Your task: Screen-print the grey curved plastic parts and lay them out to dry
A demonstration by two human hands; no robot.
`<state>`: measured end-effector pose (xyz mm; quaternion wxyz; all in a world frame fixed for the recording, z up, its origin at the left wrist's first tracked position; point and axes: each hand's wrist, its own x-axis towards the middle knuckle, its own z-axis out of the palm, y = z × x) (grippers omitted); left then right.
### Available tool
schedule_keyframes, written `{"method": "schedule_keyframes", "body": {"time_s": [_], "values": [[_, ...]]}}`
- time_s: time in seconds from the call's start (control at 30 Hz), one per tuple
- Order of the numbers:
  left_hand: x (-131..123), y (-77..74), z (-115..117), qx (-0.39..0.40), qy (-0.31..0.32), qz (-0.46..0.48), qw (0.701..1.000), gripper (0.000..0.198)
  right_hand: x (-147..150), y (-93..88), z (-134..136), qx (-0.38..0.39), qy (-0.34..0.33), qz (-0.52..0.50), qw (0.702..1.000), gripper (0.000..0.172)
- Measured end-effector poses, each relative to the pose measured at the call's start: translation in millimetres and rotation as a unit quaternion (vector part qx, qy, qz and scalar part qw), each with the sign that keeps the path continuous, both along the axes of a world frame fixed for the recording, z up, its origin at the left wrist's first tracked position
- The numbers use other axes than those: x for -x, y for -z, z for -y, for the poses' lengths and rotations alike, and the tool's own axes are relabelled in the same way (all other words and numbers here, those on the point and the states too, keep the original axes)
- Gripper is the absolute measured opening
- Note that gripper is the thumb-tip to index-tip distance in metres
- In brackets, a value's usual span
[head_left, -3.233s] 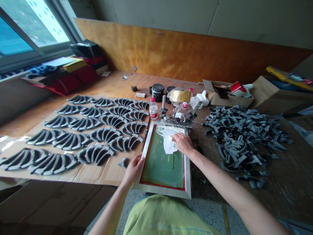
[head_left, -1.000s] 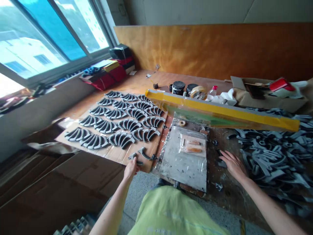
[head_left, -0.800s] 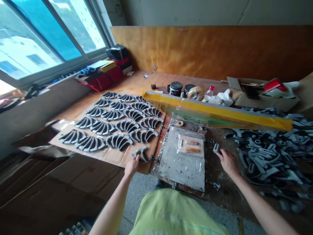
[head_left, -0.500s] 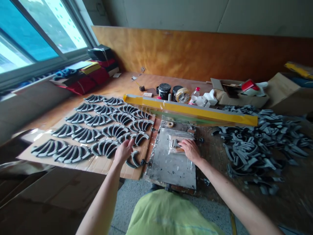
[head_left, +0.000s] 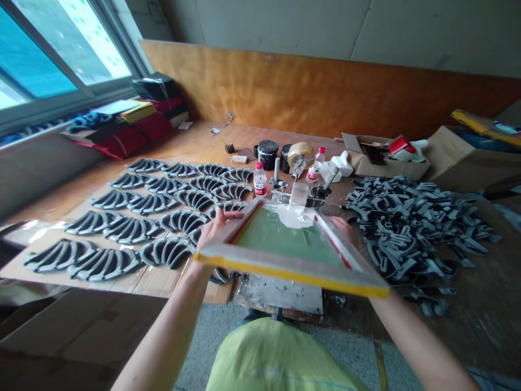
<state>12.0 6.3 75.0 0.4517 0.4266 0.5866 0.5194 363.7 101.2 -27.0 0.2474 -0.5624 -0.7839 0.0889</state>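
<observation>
A screen printing frame (head_left: 285, 270) with green mesh and yellow tape along its near edge is tilted over the metal base plate (head_left: 299, 297). My left hand (head_left: 215, 231) is closed on the frame's left side, its fingers partly hidden. At the right side, my right hand (head_left: 343, 228) grips the frame and is mostly behind it. A whitish patch (head_left: 299, 215) covers the far part of the mesh, beside the clamp fittings (head_left: 321, 190). The frame hides the middle of the plate and whatever lies on it.
Rows of grey curved parts (head_left: 134, 227) lie on cardboard (head_left: 163, 285) at left. A heap of similar parts (head_left: 407, 222) is at right. Behind stand bottles (head_left: 259, 179), a black tub (head_left: 268, 153), a tape roll (head_left: 300, 155) and an open carton (head_left: 391, 168).
The printing frame has swung down from its raised position toward me. Both hands have left the parts and the plate and moved onto its sides. The clamp and a bottle behind are now visible.
</observation>
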Motion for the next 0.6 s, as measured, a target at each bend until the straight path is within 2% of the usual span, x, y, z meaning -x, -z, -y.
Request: {"method": "schedule_keyframes", "body": {"time_s": [0.07, 0.17, 0.23, 0.3, 0.37, 0.47, 0.53, 0.6], "values": [[8, 28.8, 25, 0.088, 0.038, -0.019, 0.995, 0.061, 0, -19.0, -19, -0.032, 0.012, -0.017, 0.999, 0.039], [11, 80.9, 48, 0.164, 0.06, -0.032, 0.984, 0.075, 31, -36.5, -35, -0.072, -0.041, 0.018, 0.996, 0.05], [8, 112.0, 52, 0.179, 0.051, -0.051, 0.981, 0.083, 58, -37.8, -40, -0.053, -0.07, 0.087, 0.992, 0.05], [5, 132.9, 52, 0.177, 0.045, -0.076, 0.98, 0.081, 79, -32.0, -43, 0.001, -0.076, 0.147, 0.986, 0.039], [3, 142.3, 51, 0.176, 0.047, -0.085, 0.98, 0.077, 89, -22.7, -44, 0.053, -0.071, 0.185, 0.979, 0.026], [3, 142.8, 50, 0.184, 0.042, -0.071, 0.979, 0.075, 90, -9.2, -36, 0.066, -0.085, 0.201, 0.974, 0.012], [3, 141.2, 51, 0.188, 0.035, -0.057, 0.98, 0.076, 84, -4.4, -20, 0.049, -0.135, 0.191, 0.971, 0.013], [3, 141.0, 52, 0.19, 0.028, -0.05, 0.98, 0.076, 74, -4.6, 0, 0.04, -0.202, 0.177, 0.962, 0.022]]}}
